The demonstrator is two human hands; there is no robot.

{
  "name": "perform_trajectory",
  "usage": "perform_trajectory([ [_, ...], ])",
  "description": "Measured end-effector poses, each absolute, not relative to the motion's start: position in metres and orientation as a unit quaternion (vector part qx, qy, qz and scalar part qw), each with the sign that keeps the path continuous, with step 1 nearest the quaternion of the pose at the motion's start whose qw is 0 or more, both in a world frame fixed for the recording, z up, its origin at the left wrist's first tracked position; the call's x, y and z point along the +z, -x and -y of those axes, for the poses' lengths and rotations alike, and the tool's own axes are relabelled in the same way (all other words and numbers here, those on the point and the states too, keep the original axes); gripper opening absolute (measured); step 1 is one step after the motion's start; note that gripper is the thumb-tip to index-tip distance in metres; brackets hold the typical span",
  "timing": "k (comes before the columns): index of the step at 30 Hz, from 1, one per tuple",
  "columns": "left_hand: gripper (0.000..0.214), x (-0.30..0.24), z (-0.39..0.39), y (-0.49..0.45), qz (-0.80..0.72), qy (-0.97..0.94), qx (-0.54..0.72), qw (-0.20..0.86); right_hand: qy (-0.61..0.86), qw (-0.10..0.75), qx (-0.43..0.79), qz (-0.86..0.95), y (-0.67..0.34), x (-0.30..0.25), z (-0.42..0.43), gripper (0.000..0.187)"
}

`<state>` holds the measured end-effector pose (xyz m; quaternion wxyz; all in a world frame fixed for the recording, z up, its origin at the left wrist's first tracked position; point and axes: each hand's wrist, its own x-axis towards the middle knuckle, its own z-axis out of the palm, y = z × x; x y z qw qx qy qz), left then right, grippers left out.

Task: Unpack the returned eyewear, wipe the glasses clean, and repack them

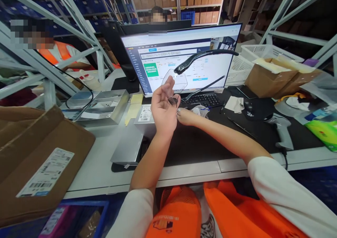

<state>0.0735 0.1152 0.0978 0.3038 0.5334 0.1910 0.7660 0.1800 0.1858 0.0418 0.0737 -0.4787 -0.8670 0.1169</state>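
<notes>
A pair of eyeglasses with clear lenses and dark temples is raised before the monitor, both temples unfolded and pointing right. My left hand is closed on the lens side, its fingers bent around the frame. Just to its right and lower, my right hand has its fingers pressed together beside the left palm. What those fingertips hold, if anything, is hidden. A crumpled whitish thing with a blue strand lies behind the right hand. Below the left wrist sits a grey box; a white label shows on another box.
The monitor and keyboard stand behind my hands. At right are a mouse, a barcode scanner and a cardboard box. A large carton stands at left. A person in an orange vest sits beyond the metal frame.
</notes>
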Motion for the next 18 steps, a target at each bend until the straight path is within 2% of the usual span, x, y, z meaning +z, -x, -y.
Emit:
perform_trajectory([
  [4,0.034,0.095,-0.120,-0.070,-0.192,-0.551,0.766,0.270,0.492,0.070,0.076,0.864,-0.187,0.042,-0.168,0.038],
  [10,0.039,0.094,-0.119,-0.070,-0.258,-0.598,0.741,0.166,0.526,0.077,0.040,0.846,-0.215,0.049,-0.159,0.037],
  [18,0.037,0.090,-0.126,-0.073,-0.264,-0.614,0.723,0.174,0.499,0.036,0.138,0.855,-0.194,0.049,-0.186,0.036],
])
